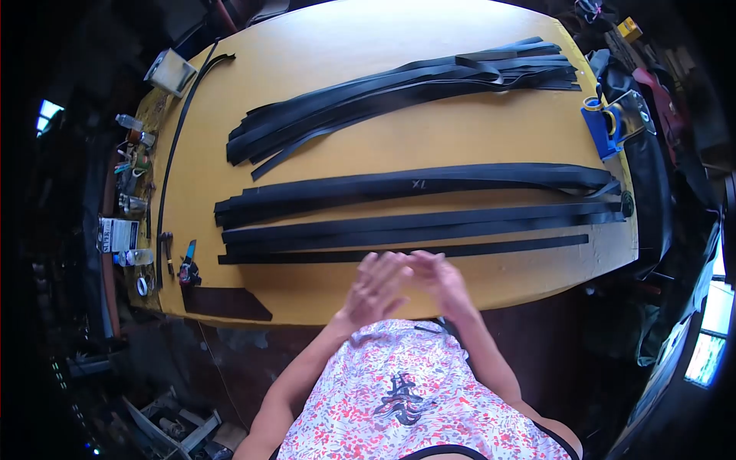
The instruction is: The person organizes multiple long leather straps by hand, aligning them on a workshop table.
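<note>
bottles of clear plastic (130, 123) & small jars line the table's far-left edge, w/ a white-and-blue printed box (119, 235) among them. next, long thin black strip (178, 138) runs curved down the left end of the yellow tabletop (307, 295). then small dark hammer-like tool (168, 253) near the edge, & a teal-and-black tool w/ red bits (189, 264) just beside it, above a flat dark brown piece (226, 303).

mid-table now: big loose bundle of flat black strips (399, 88) at the back, ends fanned out; in front, second black bundle (414, 182) w/ white marks approx. mid-length; then third, flatter black bundle (422, 223); nearest the person, single narrow black strip (506, 245) lying lengthwise, its mid part behind the fingertips.

left hand (377, 287) is at the near edge, fingers loosely spread, grip wide, nothing seen in it. right hand (441, 285) just beside it, fingers bent inward, inner side hidden, so can't tell the grip. can't tell if either touches the narrow strip. below: white top w/ red & grey specks (368, 383), black lettering.

far right: blue tape dispenser (600, 130) near the table edge, shiny flat metallic item (632, 115) right by it.
</note>
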Tool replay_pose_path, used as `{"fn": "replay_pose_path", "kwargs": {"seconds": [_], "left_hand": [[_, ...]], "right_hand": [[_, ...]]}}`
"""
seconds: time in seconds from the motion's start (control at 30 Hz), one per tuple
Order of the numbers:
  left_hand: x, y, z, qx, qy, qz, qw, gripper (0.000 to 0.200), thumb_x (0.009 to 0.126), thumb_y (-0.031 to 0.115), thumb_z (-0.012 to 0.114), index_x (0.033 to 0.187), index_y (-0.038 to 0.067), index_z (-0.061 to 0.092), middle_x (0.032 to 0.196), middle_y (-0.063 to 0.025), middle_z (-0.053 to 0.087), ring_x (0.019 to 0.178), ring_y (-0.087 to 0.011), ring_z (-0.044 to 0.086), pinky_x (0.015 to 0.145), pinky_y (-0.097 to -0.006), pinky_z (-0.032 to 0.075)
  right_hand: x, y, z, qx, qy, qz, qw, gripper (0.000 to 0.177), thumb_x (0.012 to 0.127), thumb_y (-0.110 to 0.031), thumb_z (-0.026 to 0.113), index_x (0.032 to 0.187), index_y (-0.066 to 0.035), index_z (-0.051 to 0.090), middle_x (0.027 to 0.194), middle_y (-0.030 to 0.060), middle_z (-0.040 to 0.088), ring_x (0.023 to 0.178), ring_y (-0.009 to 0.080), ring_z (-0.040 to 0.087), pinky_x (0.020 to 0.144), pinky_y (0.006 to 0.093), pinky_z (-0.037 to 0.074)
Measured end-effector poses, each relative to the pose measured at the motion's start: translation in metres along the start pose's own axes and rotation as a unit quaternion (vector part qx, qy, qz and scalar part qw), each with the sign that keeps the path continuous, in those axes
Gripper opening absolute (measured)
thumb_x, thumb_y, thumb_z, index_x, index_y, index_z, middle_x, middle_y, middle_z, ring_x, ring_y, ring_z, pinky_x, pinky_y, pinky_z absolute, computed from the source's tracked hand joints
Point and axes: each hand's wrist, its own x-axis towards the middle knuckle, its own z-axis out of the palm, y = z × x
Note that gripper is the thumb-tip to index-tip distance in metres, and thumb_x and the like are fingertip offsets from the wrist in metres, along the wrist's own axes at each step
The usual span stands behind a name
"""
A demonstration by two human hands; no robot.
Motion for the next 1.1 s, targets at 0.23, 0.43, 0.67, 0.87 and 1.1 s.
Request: {"fn": "replay_pose_path", "kwargs": {"seconds": [0.23, 0.43, 0.67, 0.87, 1.1], "left_hand": [[0.101, -0.080, 0.002, 0.043, -0.009, -0.018, 0.999, 0.032, 0.087, 0.015, 0.068, 0.118, 0.006, 0.066, 0.132, -0.0117, 0.060, 0.123, -0.0299, 0.056, 0.108, -0.0461, 0.038], [0.188, -0.216, -0.014, 0.034, 0.043, -0.196, 0.979, 0.019, 0.092, 0.013, 0.060, 0.103, 0.000, 0.069, 0.104, -0.0173, 0.069, 0.099, -0.0352, 0.066, 0.087, -0.0399, 0.053], [0.273, -0.306, 0.056, 0.189, -0.033, -0.160, 0.968, 0.038, 0.090, 0.024, 0.063, 0.124, 0.007, 0.060, 0.124, -0.0138, 0.062, 0.113, -0.0332, 0.060, 0.090, -0.0452, 0.053], [0.304, -0.314, 0.098, 0.218, -0.017, -0.232, 0.948, 0.048, 0.086, 0.023, 0.070, 0.129, 0.009, 0.056, 0.117, -0.0119, 0.055, 0.113, -0.0309, 0.051, 0.091, -0.0489, 0.045], [0.305, -0.318, 0.107, 0.201, -0.010, -0.215, 0.956, 0.029, 0.084, 0.014, 0.067, 0.112, 0.008, 0.061, 0.108, -0.0124, 0.055, 0.107, -0.0314, 0.053, 0.088, -0.0488, 0.043]], "right_hand": [[0.016, -0.133, -0.032, 0.141, 0.013, -0.050, 0.989, 0.041, 0.105, -0.033, 0.044, 0.129, 0.000, 0.052, 0.109, 0.0123, 0.068, 0.094, 0.0203, 0.067, 0.088, 0.0366, 0.055], [0.087, -0.203, -0.141, -0.030, 0.023, -0.244, 0.969, 0.021, 0.100, -0.019, 0.058, 0.106, 0.000, 0.065, 0.088, 0.0096, 0.071, 0.079, 0.0149, 0.068, 0.085, 0.0303, 0.055], [0.164, -0.227, -0.063, -0.273, 0.060, -0.192, 0.941, 0.028, 0.097, -0.016, 0.063, 0.117, 0.004, 0.063, 0.108, 0.0125, 0.070, 0.102, 0.0172, 0.065, 0.092, 0.0299, 0.052], [0.227, -0.214, -0.055, -0.380, -0.025, -0.155, 0.911, 0.025, 0.098, -0.017, 0.061, 0.115, 0.001, 0.066, 0.106, 0.0105, 0.070, 0.100, 0.0137, 0.065, 0.088, 0.0256, 0.050], [0.328, -0.215, -0.029, -0.559, -0.036, -0.308, 0.769, 0.020, 0.093, -0.014, 0.064, 0.110, -0.004, 0.069, 0.109, 0.0113, 0.069, 0.099, 0.0244, 0.066, 0.089, 0.0343, 0.050]]}}
